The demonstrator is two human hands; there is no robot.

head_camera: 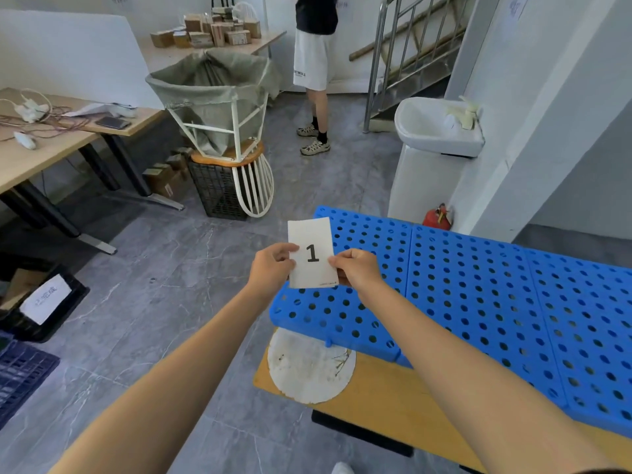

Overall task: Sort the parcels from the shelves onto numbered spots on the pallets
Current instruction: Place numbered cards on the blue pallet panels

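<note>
I held the white card (310, 252) printed with a black "1" up between both hands, over the near-left corner of the blue pallets (478, 295).

My left hand (272, 266) pinched the card's left edge between thumb and fingers, and my right hand (355, 268) pinched its right edge the same way, so the card stood upright and facing me. Beneath and to the right of my hands, the perforated blue pallets lay side by side on a wooden tabletop (376, 401), with a round white disc (307, 367) just below my hands at its corner. Well beyond my left hand, small cardboard parcels (205, 30) were heaped on a far tabletop behind a sack-lined bin (208, 97), and another person (314, 63) stood beyond the card.
</note>
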